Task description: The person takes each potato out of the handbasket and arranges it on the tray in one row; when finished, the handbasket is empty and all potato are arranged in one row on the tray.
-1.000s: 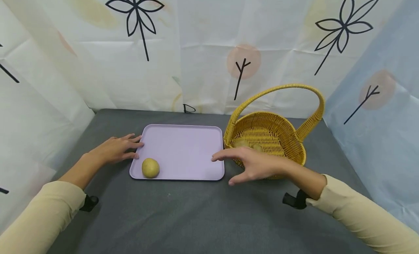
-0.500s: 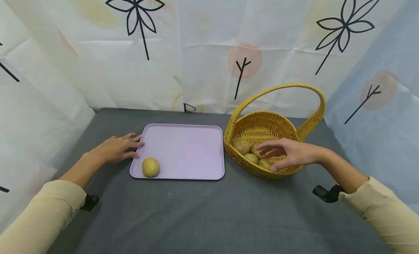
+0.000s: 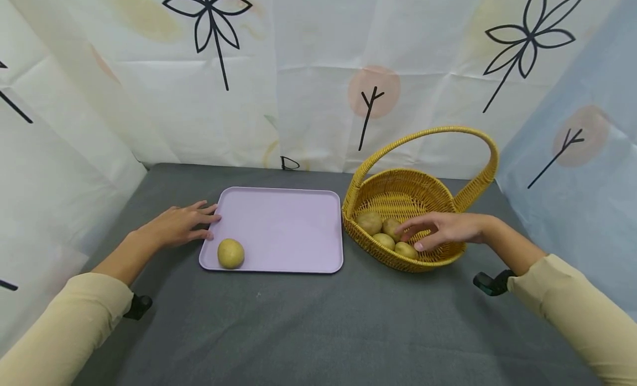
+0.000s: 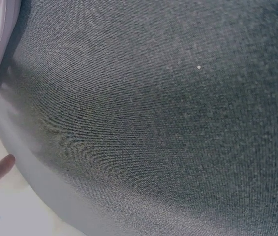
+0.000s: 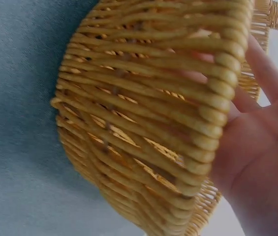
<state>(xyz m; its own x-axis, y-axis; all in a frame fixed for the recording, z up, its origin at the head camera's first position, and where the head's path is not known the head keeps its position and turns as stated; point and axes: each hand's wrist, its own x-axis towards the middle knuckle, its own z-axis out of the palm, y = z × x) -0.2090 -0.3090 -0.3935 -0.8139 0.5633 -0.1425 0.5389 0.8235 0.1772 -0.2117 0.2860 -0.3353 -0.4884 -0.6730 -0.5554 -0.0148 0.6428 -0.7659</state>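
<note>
R hand [image 3: 443,228] in over the basket [image 3: 380,256] now, from its right side: fingers bent, thumb apart, tips right at the middle potato [image 3: 391,229]; touching or just above, can't tell, no clear pinch showing. Four potatoes, or v. similar, sit bunched in the basket's left/front part, incl. the front potato [image 3: 406,250] near the thumb. R wrist view's no help: basket's wicker wall hides the fingertips. Left of the basket lies the lilac tray [image 3: 288,225], w/ one lone potato [image 3: 230,254] at the end farthest from the basket. L hand [image 3: 181,225] is there too, fingers spread, tips at the tray edge, gripping nothing. Doing this well, imo: thumb one side, fingers opp., down past the potato's widest part before any squeeze, b/c round things prob. roll. Light pressure; neighbours are close, so don't drag them along. Then straight up, clear of the basket's front rim & the handle [image 3: 448,130] arching behind. L hand best kept gentle, tray level, so the lone one doesn't wander.
</note>
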